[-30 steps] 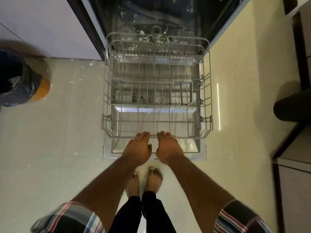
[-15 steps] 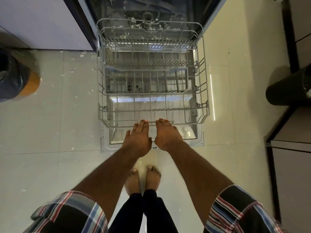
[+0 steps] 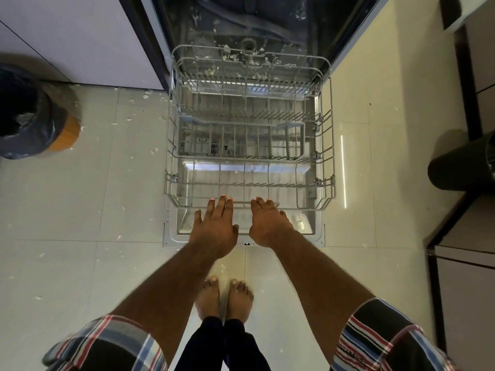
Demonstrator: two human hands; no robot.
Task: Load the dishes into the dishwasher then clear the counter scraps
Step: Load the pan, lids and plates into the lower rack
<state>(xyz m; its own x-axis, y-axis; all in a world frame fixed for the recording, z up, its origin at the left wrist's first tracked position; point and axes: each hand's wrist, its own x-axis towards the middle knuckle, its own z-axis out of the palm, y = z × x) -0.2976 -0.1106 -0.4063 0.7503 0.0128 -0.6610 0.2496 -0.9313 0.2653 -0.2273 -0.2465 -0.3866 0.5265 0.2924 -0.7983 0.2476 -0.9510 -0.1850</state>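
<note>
In the head view, the person stands barefoot facing an open dishwasher (image 3: 267, 28), its door (image 3: 241, 231) folded flat on the floor and the lower rack (image 3: 249, 145) drawn fully out over it. The rack's long axis runs straight away from the person, from its front rail (image 3: 241, 203) near the hands back toward the tub. It holds no dishes; only the wire tines and a grey cutlery basket (image 3: 241, 141) across its middle are visible. Both arms reach forward and down. The left hand (image 3: 215, 226) has its fingers straight and loosely spread, the tips lying at the front rail, gripping nothing. The right hand (image 3: 267, 223) also reaches the rail, but whether its fingers curl over the wire cannot be made out from above. The two hands sit close together at the rail's centre, about equally near, so the rack lies directly ahead of both. No dishes or counter appear here, so loading has likely not begun. White scraps (image 3: 128, 121) litter the tiled floor, a lined bin (image 3: 26, 113) stands at far left, and a dark bin (image 3: 460, 164) sits at right.
</note>
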